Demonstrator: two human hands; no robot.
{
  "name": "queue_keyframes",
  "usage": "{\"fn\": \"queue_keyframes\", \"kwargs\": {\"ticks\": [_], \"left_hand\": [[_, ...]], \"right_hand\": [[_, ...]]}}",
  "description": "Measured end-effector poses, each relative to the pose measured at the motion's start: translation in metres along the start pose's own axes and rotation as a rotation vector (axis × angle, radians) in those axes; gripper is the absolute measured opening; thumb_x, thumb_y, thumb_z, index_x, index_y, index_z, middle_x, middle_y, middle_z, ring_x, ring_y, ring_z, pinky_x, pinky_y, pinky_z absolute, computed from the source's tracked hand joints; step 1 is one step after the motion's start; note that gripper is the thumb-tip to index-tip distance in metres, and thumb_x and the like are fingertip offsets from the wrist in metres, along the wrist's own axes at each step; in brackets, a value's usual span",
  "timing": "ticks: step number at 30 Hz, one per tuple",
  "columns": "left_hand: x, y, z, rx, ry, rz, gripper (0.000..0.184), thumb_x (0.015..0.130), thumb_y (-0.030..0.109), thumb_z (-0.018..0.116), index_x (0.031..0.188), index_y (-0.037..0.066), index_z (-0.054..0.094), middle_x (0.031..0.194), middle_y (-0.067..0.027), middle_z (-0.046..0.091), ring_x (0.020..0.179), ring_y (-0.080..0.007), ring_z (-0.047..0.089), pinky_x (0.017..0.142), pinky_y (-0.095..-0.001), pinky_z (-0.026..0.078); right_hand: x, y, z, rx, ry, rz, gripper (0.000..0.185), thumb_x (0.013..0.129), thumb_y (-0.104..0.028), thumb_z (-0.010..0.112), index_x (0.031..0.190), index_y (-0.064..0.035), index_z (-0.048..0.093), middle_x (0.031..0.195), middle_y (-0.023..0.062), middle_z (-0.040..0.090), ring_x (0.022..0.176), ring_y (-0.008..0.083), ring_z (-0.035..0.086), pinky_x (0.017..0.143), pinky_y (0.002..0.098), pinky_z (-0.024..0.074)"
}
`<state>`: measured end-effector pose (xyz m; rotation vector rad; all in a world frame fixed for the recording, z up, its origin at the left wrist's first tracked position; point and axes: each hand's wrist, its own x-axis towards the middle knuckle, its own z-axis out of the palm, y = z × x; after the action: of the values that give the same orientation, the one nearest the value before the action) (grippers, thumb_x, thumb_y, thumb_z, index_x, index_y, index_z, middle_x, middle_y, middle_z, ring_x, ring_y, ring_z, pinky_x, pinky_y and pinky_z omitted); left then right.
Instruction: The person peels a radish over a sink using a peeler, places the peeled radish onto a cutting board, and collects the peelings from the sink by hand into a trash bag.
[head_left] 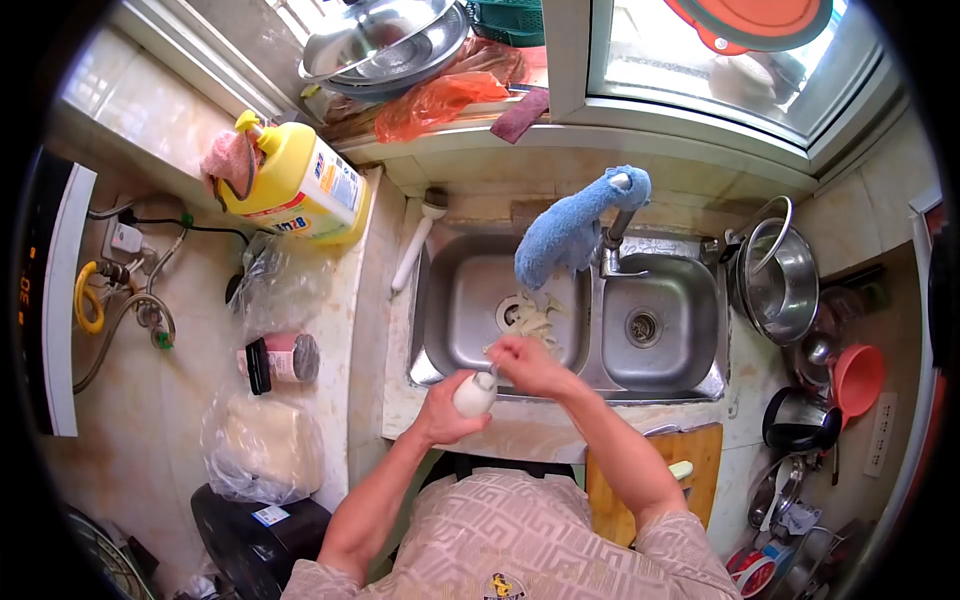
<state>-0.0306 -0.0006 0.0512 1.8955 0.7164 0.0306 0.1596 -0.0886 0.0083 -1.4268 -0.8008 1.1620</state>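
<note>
My left hand is wrapped round a pale, rounded, peeled white vegetable at the front edge of the sink; its exact kind is unclear. Close by, my right hand is closed just above the vegetable's upper end. A small shiny bit shows near its fingertips, but what it grips is mostly hidden. Beneath and beyond the right hand, pale peelings lie around the drain of the left basin.
A blue cloth covers the faucet between the basins. The right basin adjoins. A wooden cutting board with a knife lies at the front right. The yellow detergent jug stands left; metal bowls lean at right.
</note>
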Motion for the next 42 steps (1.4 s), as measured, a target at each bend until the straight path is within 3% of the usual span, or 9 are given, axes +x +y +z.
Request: {"fn": "queue_keyframes", "kwargs": {"ticks": [9, 14, 21, 25, 30, 32, 35, 40, 42], "left_hand": [[0.004, -0.012, -0.006, 0.138, -0.010, 0.017, 0.058, 0.062, 0.023, 0.079, 0.114, 0.006, 0.060, 0.098, -0.0137, 0.067, 0.090, -0.0242, 0.066, 0.083, -0.0349, 0.052], [0.001, -0.008, -0.004, 0.119, 0.006, 0.027, 0.056, 0.062, 0.022, 0.079, 0.113, 0.005, 0.060, 0.099, -0.0137, 0.067, 0.091, -0.0251, 0.066, 0.083, -0.0355, 0.052], [0.004, -0.003, -0.005, 0.139, 0.002, 0.054, 0.056, 0.062, 0.022, 0.080, 0.112, 0.006, 0.061, 0.100, -0.0134, 0.066, 0.091, -0.0252, 0.066, 0.083, -0.0352, 0.052], [-0.002, -0.003, -0.005, 0.119, 0.061, 0.095, 0.055, 0.062, 0.021, 0.080, 0.112, 0.006, 0.061, 0.099, -0.0127, 0.066, 0.090, -0.0240, 0.066, 0.082, -0.0349, 0.052], [0.004, 0.002, -0.006, 0.093, 0.062, 0.026, 0.056, 0.062, 0.020, 0.080, 0.111, 0.005, 0.060, 0.099, -0.0115, 0.065, 0.087, -0.0226, 0.065, 0.081, -0.0343, 0.052], [0.002, -0.003, -0.002, 0.057, 0.057, 0.044, 0.056, 0.063, 0.019, 0.080, 0.112, 0.005, 0.059, 0.099, -0.0101, 0.066, 0.086, -0.0214, 0.065, 0.080, -0.0343, 0.053], [-0.006, -0.002, -0.001, -0.066, 0.162, 0.031, 0.055, 0.065, 0.018, 0.081, 0.113, 0.005, 0.058, 0.099, -0.0081, 0.066, 0.086, -0.0189, 0.064, 0.079, -0.0338, 0.053], [0.012, -0.011, 0.009, -0.997, 0.398, -0.003, 0.037, 0.083, 0.013, 0.070, 0.114, 0.004, 0.052, 0.102, -0.0085, 0.062, 0.092, -0.0244, 0.065, 0.082, -0.0407, 0.055], [0.018, -0.003, 0.008, -1.211, 0.397, 0.062, 0.040, 0.086, 0.023, 0.072, 0.115, 0.005, 0.051, 0.107, -0.0086, 0.059, 0.097, -0.0271, 0.063, 0.089, -0.0433, 0.052]], "right_hand": [[-0.014, -0.007, 0.000, 0.141, 0.075, 0.188, 0.027, 0.094, -0.026, 0.058, 0.080, -0.0025, 0.059, 0.066, -0.0029, 0.050, 0.062, 0.0074, 0.043, 0.055, 0.0276, 0.0391], [-0.001, 0.036, -0.006, -0.253, 0.312, 0.016, 0.025, 0.092, -0.023, 0.058, 0.087, 0.0015, 0.062, 0.074, 0.0108, 0.063, 0.067, 0.0132, 0.055, 0.060, 0.0320, 0.0439], [-0.016, -0.012, 0.009, 0.025, 0.036, 0.068, 0.022, 0.093, -0.022, 0.058, 0.087, -0.0006, 0.060, 0.068, 0.0006, 0.054, 0.064, 0.0101, 0.047, 0.059, 0.0296, 0.0415], [-0.001, 0.034, -0.011, -0.169, 0.380, 0.082, 0.025, 0.094, -0.024, 0.058, 0.085, -0.0004, 0.060, 0.066, -0.0010, 0.054, 0.060, 0.0102, 0.047, 0.053, 0.0306, 0.0400], [-0.022, 0.000, 0.016, 0.222, 0.103, 0.159, 0.028, 0.093, -0.026, 0.058, 0.081, -0.0001, 0.061, 0.065, 0.0054, 0.057, 0.058, 0.0123, 0.049, 0.054, 0.0325, 0.0426], [-0.009, 0.037, 0.011, 0.047, 0.321, 0.097, 0.028, 0.093, -0.025, 0.058, 0.082, -0.0002, 0.061, 0.066, 0.0039, 0.057, 0.060, 0.0116, 0.049, 0.056, 0.0314, 0.0427], [0.003, 0.097, -0.012, 0.005, 0.467, 0.197, 0.030, 0.094, -0.026, 0.056, 0.080, 0.0000, 0.061, 0.067, 0.0025, 0.057, 0.064, 0.0127, 0.053, 0.057, 0.0318, 0.0442], [-0.007, 0.106, 0.002, 0.244, 0.630, 0.455, 0.030, 0.098, -0.027, 0.051, 0.081, -0.0026, 0.057, 0.071, 0.0056, 0.060, 0.064, 0.0167, 0.058, 0.056, 0.0328, 0.0465], [-0.009, 0.096, 0.034, 0.760, 0.707, 0.478, 0.028, 0.100, -0.028, 0.047, 0.087, -0.0037, 0.054, 0.075, 0.0076, 0.060, 0.064, 0.0169, 0.057, 0.057, 0.0324, 0.0481]]}}
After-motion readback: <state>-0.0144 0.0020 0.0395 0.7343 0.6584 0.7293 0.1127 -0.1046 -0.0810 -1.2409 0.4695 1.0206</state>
